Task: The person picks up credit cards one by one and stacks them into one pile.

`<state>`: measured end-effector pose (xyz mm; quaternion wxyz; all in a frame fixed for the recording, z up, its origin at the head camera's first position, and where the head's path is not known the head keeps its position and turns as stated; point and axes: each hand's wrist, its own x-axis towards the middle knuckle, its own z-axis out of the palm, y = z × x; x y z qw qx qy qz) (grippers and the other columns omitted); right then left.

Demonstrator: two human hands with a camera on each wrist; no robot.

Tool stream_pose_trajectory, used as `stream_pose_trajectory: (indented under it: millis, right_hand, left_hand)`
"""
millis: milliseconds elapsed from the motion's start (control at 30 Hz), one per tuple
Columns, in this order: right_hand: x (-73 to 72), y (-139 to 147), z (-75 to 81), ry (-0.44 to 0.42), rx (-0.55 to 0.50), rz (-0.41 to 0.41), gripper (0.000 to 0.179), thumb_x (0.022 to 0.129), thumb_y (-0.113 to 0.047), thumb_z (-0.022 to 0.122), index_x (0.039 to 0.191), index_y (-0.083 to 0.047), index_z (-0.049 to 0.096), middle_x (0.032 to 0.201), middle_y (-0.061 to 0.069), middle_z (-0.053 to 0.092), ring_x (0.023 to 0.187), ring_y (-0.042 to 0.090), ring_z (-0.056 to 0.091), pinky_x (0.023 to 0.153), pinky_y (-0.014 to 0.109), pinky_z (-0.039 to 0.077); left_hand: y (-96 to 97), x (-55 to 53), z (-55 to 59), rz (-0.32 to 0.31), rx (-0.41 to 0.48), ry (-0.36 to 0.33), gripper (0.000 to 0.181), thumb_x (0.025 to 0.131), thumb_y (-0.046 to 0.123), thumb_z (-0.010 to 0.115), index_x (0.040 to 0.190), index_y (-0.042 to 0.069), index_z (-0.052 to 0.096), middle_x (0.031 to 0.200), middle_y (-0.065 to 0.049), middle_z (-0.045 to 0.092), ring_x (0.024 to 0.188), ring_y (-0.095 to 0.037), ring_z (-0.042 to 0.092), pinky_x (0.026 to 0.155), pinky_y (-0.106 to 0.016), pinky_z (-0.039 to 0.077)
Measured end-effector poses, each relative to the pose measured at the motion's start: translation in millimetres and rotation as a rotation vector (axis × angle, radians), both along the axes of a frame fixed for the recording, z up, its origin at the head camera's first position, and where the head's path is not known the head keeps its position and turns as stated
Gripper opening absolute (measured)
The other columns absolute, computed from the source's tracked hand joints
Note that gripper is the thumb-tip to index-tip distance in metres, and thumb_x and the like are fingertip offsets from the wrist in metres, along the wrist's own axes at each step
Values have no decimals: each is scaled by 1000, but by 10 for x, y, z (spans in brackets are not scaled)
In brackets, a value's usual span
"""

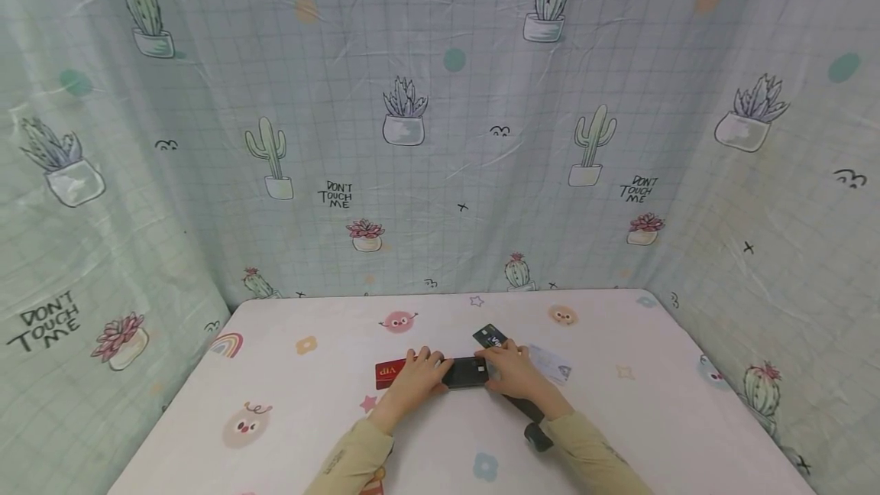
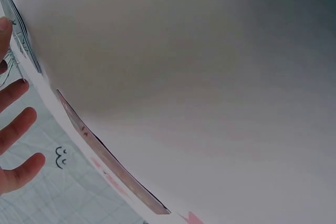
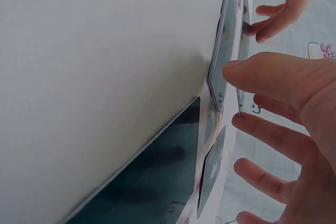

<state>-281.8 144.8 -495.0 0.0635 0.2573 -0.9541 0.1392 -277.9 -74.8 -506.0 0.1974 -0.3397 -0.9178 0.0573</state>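
A black card (image 1: 465, 373) with a chip lies between the two hands, on top of a thin stack of cards (image 3: 220, 51) whose layered edges show in the right wrist view. My left hand (image 1: 415, 380) grips the stack's left end between thumb and fingers. At the right end, my right hand (image 1: 514, 373) holds it the same way, thumb on the near side. Under the left hand a red VIP card (image 1: 388, 373) is partly covered. Beyond the right hand's fingers lies a dark VIP card (image 1: 489, 335).
A pale card (image 1: 551, 364) lies to the right of the right hand. Beneath the right wrist is a dark card (image 1: 525, 408), partly hidden. A black round device (image 1: 538, 438) sits by the right sleeve. The printed tablecloth (image 1: 309, 403) runs back to a cactus-print curtain (image 1: 440, 197).
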Motion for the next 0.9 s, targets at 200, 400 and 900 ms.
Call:
stream_pose_trajectory:
  millis: [200, 400, 900]
  right_hand:
    - [-25, 5, -34, 0, 18, -9, 50, 69, -23, 74, 115, -15, 57, 112, 4, 61, 92, 23, 43, 74, 46, 32]
    - [-26, 7, -45, -29, 11, -18, 50, 68, -23, 73, 114, -16, 57, 113, 5, 60, 93, 24, 44, 76, 48, 32]
    - [-40, 6, -82, -46, 2, -9, 49, 69, -22, 73, 115, -16, 56, 114, 3, 60, 95, 25, 45, 80, 54, 33]
  left_hand:
    - [17, -17, -15, -8, 7, -9, 45, 75, 40, 66, 115, 21, 57, 103, -1, 60, 91, -19, 49, 80, -40, 43]
    - [22, 12, 2, -25, 23, -16, 46, 74, 38, 68, 115, 19, 58, 101, -2, 61, 89, -19, 49, 79, -40, 43]
    - [37, 9, -15, 8, -18, -13, 46, 74, 42, 66, 114, 22, 57, 100, -1, 60, 90, -19, 50, 81, -41, 44]
